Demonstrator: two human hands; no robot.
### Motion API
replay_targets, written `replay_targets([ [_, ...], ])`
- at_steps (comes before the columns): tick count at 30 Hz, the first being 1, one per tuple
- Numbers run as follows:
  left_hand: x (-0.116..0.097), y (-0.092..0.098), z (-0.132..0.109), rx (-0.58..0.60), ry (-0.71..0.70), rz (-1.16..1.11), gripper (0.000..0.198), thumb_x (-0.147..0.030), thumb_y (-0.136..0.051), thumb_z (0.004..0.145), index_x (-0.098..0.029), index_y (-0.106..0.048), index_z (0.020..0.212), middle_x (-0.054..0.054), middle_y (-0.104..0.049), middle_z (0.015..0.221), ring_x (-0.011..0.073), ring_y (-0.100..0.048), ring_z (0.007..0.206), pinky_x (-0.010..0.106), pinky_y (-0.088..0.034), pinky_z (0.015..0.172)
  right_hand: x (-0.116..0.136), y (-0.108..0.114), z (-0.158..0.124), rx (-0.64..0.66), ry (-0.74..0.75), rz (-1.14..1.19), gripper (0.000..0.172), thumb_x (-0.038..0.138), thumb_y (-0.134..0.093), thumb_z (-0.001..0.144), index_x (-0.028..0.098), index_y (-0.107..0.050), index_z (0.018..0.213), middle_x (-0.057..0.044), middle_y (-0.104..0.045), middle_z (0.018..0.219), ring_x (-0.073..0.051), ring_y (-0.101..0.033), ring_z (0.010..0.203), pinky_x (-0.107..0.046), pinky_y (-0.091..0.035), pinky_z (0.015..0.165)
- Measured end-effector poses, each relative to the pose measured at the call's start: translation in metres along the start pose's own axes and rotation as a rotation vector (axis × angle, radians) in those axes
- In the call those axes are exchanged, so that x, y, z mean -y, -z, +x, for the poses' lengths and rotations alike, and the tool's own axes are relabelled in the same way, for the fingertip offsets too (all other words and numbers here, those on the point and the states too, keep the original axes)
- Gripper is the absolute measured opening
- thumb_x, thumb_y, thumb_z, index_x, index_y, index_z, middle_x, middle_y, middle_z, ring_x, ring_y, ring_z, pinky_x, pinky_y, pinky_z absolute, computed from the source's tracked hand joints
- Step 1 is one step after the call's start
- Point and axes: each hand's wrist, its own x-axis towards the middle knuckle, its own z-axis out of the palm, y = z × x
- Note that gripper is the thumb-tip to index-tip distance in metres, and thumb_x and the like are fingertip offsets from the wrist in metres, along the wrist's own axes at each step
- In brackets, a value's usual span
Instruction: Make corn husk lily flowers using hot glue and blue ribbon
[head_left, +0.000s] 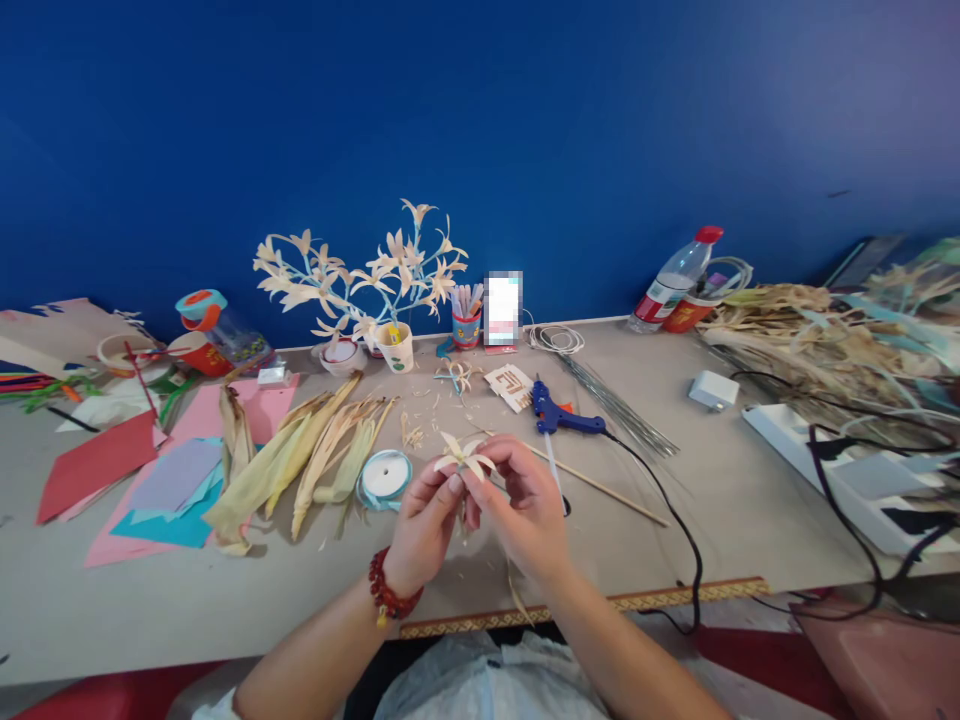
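With the fingers of our left hand (426, 520) and right hand (531, 510) we hold a small pale flower (465, 458) above the grey surface (615, 545), a dark red beaded bracelet (391, 588) circling our left wrist. On our left we see a ribbon spool (397, 480) just beside the hand, then dried husks (259, 490) and coloured paper sheets (176, 475), while on our right a blue glue gun (566, 415) lies near a bundle of thin wires (621, 406). Farther off, near the blue wall (600, 150), we see a pale cup (399, 352) bearing flowering branches (401, 260), a pen holder (466, 333) and a tilted, red-capped bottle (679, 272).
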Motion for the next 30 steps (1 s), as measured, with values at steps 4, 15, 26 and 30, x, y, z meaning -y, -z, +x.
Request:
replay_targets([
  [4,-0.001,-0.002,-0.001,-0.018,-0.026,0.040,0.024,-0.039,-0.073,0.080,-0.017,-0.062,0.076,-0.003,-0.059,0.054,0.0093,-0.053,0.049,0.021,-0.042,0.050,-0.004,0.000,-0.001,0.027,-0.029,0.076,0.012,0.031,-0.065,0.088,0.022,-0.058,0.088,0.000,-0.057,0.083,-0.012,-0.057,0.057,-0.028,-0.050,0.056],
  [15,-0.001,0.003,0.002,-0.153,-0.021,-0.070,0.026,-0.035,-0.083,0.068,-0.019,-0.065,0.079,-0.002,-0.067,0.072,0.0099,-0.059,0.063,0.022,-0.048,0.060,-0.007,0.004,0.000,0.107,-0.022,0.029,0.021,0.031,-0.068,0.085,0.024,-0.058,0.102,-0.005,-0.061,0.101,-0.018,-0.064,0.082,-0.032,-0.055,0.075],
  [26,-0.004,-0.001,0.006,-0.165,-0.005,-0.010,0.019,-0.032,-0.073,0.080,-0.018,-0.061,0.080,-0.005,-0.061,0.069,0.0073,-0.054,0.060,0.019,-0.045,0.061,-0.010,0.007,-0.002,0.093,0.051,-0.181,0.029,0.028,-0.066,0.085,0.024,-0.058,0.113,-0.008,-0.061,0.113,-0.023,-0.062,0.101,-0.039,-0.052,0.090],
  [30,-0.002,-0.002,0.005,-0.131,-0.011,0.022,0.021,-0.035,-0.072,0.081,-0.018,-0.059,0.080,-0.007,-0.056,0.059,0.0069,-0.050,0.049,0.018,-0.040,0.049,-0.012,0.006,0.003,0.090,-0.083,0.008,0.021,0.034,-0.067,0.086,0.022,-0.060,0.102,-0.004,-0.066,0.090,-0.019,-0.065,0.078,-0.033,-0.056,0.072],
])
